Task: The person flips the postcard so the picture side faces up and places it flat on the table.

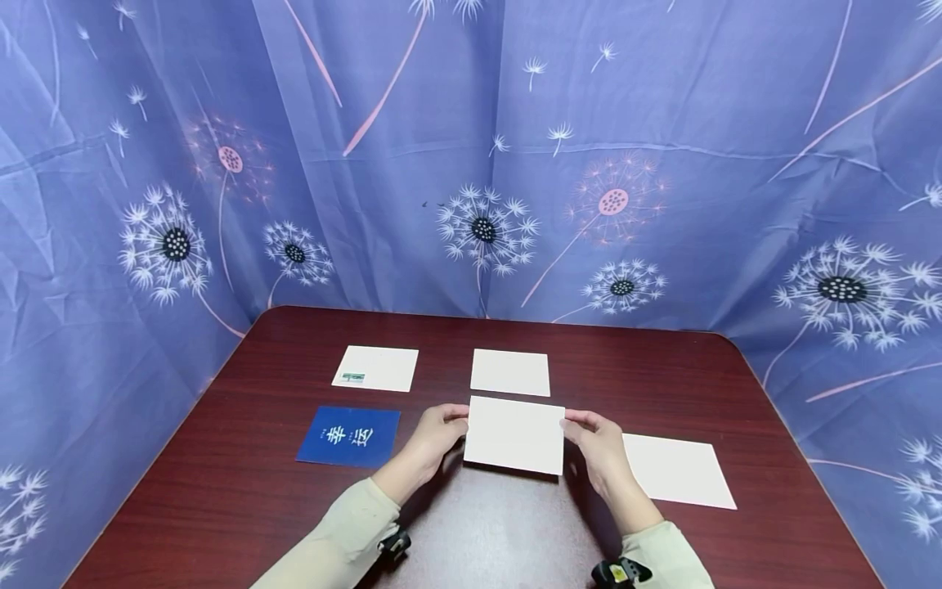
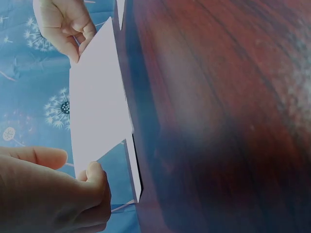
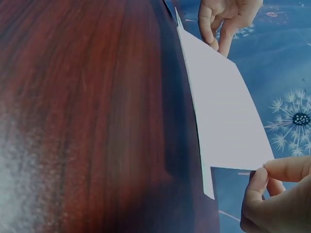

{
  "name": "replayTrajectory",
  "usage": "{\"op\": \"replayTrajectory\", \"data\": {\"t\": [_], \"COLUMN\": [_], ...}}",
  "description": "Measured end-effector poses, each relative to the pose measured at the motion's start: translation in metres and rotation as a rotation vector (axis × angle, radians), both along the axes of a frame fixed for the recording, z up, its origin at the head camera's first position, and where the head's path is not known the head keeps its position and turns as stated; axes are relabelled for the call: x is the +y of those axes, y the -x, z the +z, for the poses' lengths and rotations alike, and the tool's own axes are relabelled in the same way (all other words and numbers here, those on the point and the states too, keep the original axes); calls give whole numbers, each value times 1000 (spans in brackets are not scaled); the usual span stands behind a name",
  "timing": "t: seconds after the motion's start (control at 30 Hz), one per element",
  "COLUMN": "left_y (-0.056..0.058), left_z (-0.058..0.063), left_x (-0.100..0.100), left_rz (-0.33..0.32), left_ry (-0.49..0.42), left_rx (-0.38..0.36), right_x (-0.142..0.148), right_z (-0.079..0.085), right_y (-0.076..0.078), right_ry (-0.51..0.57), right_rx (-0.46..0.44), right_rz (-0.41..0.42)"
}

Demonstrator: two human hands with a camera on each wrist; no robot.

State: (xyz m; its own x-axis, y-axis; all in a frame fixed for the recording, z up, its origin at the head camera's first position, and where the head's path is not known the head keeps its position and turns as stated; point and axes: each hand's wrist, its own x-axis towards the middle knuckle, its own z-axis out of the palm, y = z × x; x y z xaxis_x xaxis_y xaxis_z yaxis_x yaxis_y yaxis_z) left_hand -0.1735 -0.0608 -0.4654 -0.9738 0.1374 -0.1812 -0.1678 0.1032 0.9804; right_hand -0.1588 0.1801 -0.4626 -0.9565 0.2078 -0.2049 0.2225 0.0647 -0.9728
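A blank white card [image 1: 514, 435] is held tilted up over the middle of the table, its face toward me. My left hand [image 1: 439, 438] pinches its left edge between thumb and fingers. On the opposite edge my right hand [image 1: 599, 446] pinches it the same way. In the left wrist view the card [image 2: 97, 102] slants between both hands, with its lower edge close over the tabletop. The right wrist view shows the right thumb and fingertips at a corner of the card [image 3: 223, 107]. The card's far side is hidden in the head view.
Behind the held card lies a blank white card [image 1: 510, 372]. To its left is a white card with a small green picture [image 1: 377, 368], and nearer a blue card with white characters [image 1: 349, 436]. Another white card [image 1: 679, 470] lies right on the dark red table [image 1: 243, 507]. Blue curtains [image 1: 383, 204] surround it.
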Motion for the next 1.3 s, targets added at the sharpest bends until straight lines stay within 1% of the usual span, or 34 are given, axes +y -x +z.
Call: {"op": "replayTrajectory", "data": {"t": [0.13, 0.27, 0.37, 0.5, 0.63, 0.7, 1.07, 1.17, 1.3], "left_y": [-1, -5, -8, -11, -12, -12, -12, -10, -9], "left_z": [2, 6, 7, 6, 6, 7, 9, 8, 6], "left_x": [0, 0, 0, -1, -2, -2, -2, -3, -5], "left_rz": [16, 29, 27, 19, 17, 26, 96, 101, 99], "left_ry": [-15, -36, -53, -103, -177, -198, -232, -216, -161], "left_rx": [0, -6, 0, -4, -20, -25, -4, 3, 12], "right_x": [-1, -2, -2, 0, 1, 0, -2, -2, -1], "right_z": [3, 6, 6, 5, 5, 4, 4, 4, 2], "right_y": [1, 2, 3, 1, 0, -1, -4, -5, -6], "right_ry": [21, 41, 45, 48, 101, 136, 260, 249, 124], "right_rx": [17, 40, 51, 47, 47, 56, 107, 100, 66], "right_rz": [-37, -85, -99, -96, -96, -96, -74, -75, -69]}}
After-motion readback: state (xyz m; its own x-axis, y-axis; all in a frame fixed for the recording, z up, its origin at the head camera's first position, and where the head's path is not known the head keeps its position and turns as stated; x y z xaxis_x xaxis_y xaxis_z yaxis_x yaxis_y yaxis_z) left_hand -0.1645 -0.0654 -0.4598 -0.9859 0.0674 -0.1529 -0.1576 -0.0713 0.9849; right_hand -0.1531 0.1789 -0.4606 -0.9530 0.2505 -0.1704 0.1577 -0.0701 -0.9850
